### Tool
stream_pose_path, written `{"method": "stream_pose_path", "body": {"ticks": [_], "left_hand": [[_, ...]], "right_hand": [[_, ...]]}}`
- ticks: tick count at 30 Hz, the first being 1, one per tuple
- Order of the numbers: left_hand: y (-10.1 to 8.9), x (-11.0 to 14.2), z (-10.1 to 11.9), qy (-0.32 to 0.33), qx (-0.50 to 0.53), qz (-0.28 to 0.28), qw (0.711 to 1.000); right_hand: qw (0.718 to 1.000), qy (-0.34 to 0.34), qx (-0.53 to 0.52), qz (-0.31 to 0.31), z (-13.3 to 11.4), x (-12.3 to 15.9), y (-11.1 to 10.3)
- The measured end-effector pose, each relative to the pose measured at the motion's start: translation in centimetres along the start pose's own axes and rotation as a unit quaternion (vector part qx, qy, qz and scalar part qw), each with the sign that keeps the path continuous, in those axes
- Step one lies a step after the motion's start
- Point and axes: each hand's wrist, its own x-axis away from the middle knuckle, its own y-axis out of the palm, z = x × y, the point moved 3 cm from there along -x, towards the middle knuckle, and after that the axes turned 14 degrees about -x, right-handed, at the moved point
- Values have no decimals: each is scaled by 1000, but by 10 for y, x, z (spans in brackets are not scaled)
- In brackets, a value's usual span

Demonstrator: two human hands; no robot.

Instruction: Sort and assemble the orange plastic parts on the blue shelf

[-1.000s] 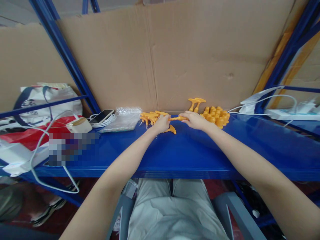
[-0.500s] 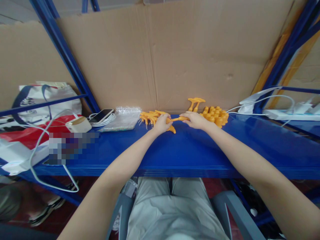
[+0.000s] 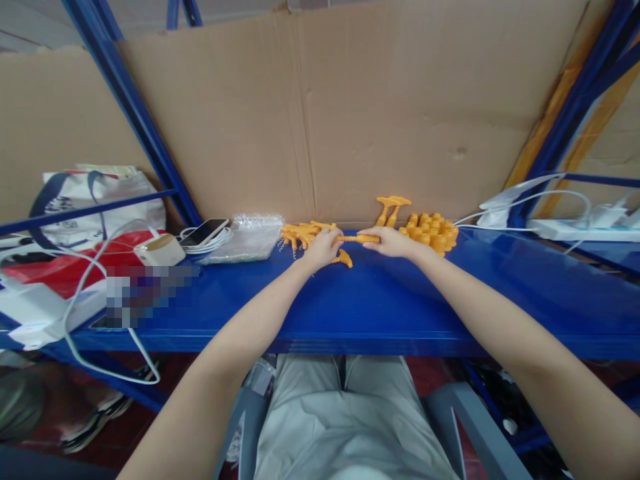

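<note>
Above the blue shelf a yellow corkscrew (image 3: 350, 239) lies level between my hands. My left hand (image 3: 323, 248) is closed round its left end, hiding the handle. Fingers of my right hand (image 3: 393, 241) grip a yellow sleeve (image 3: 369, 239) at the other end; how far it sits over the screw is hidden. Left of and behind my left hand lies a pile of yellow corkscrews (image 3: 300, 233) with bare metal spirals. One more yellow T-handle (image 3: 345, 259) lies just in front of that hand. Several yellow sleeves (image 3: 433, 232) stand grouped beyond my right wrist.
Two yellow T-handled corkscrews (image 3: 393, 208) stand upright against the cardboard (image 3: 400, 120). A clear plastic bag (image 3: 247, 240), a phone (image 3: 204, 232) and a white charger (image 3: 160, 250) with cables lie to the left. A power strip (image 3: 575, 230) is at the right.
Both hands stay in nearly the same place with the corkscrew between them. My right fingers have shifted slightly, and more of the yellow sleeve shows now.
</note>
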Motion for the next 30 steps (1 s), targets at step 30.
{"method": "stream_pose_path", "body": {"ticks": [30], "left_hand": [[0,2,-3,-24,29,16,999]], "right_hand": [[899,217,-378,-48,15,12,-10]]}}
